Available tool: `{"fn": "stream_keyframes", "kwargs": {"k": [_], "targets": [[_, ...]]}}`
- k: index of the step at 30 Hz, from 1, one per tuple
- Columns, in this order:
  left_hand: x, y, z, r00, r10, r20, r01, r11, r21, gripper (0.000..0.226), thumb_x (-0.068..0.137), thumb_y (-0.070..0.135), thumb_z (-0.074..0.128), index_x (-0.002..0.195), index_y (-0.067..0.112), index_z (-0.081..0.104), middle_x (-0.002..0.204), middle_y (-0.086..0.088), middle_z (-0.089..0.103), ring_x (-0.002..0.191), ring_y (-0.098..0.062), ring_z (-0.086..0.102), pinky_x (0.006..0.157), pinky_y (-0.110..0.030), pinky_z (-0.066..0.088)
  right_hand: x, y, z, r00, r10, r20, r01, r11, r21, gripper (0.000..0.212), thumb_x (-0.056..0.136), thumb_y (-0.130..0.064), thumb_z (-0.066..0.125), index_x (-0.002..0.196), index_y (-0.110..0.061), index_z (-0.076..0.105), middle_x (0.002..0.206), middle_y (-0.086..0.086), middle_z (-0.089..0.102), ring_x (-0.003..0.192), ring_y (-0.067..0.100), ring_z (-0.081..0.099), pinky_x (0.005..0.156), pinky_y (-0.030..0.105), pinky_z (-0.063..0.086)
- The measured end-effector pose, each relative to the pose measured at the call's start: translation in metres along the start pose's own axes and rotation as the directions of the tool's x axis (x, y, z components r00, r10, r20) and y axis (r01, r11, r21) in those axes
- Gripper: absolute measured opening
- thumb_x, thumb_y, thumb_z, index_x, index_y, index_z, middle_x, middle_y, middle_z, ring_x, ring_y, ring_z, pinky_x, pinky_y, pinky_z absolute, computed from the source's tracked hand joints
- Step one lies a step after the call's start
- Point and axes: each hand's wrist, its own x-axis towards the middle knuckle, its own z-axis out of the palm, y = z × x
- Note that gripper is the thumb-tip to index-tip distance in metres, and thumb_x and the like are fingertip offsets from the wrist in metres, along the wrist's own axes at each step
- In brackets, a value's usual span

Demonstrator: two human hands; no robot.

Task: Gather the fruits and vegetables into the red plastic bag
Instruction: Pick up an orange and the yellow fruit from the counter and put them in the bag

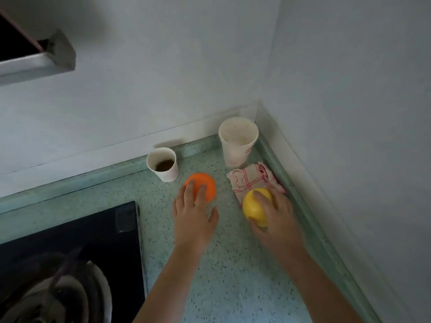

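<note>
An orange (206, 184) rests on the speckled green counter (235, 264). My left hand (194, 215) lies over its near side, fingers spread on top, thumb still apart from it. To the right, a yellow lemon (253, 206) is wrapped in my right hand (277, 217), fingers over its top and thumb under it. The lemon sits at the near edge of a folded cloth. No red plastic bag is in view.
A small paper cup (163, 167) with brown contents stands behind the orange. A taller white cup (238, 142) fills the wall corner. The checked red-and-white cloth (250, 178) lies in front of it. A black cooktop (77, 248) with a pot occupies the lower left.
</note>
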Motion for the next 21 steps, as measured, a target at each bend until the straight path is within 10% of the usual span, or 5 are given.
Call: {"fn": "stream_keyframes", "kwargs": {"k": [21], "targets": [[0.009, -0.006, 0.012, 0.999, -0.037, -0.034, 0.032, 0.989, -0.146, 0.068, 0.061, 0.014, 0.083, 0.121, 0.005, 0.052, 0.124, -0.03, 0.048, 0.104, -0.049, 0.051, 0.076, -0.053, 0.049, 0.005, -0.005, 0.011, 0.999, 0.007, -0.044, -0.001, 0.991, 0.135, 0.057, 0.068, -0.021, 0.079, 0.119, -0.015, 0.056, 0.136, 0.02, 0.039, 0.123, 0.037, 0.037, 0.088, 0.037, 0.034]]}}
